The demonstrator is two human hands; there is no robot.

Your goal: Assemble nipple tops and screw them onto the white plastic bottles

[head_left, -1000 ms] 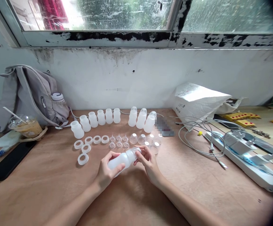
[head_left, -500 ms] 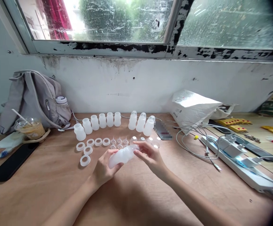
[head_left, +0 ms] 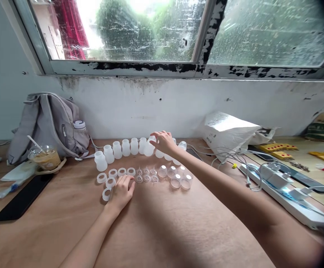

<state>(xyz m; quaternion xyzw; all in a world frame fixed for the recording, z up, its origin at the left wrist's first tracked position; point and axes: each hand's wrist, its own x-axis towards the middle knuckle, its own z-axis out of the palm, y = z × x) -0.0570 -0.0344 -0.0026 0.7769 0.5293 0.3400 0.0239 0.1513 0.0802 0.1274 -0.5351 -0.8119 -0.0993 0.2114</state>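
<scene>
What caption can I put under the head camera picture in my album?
A right hand at a frosted baby bottle, a left hand palm-down by white bottle rings.

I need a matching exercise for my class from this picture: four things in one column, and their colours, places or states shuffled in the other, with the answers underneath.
Things
1. Left hand
2. Backpack
3. Right hand
4. Caps

Descriptions
A. at a bottle in the back row
B. clear and domed
C. low on the table, next to the white rings
D. greyish, against the wall

Pairs: 1-C, 2-D, 3-A, 4-B
</scene>
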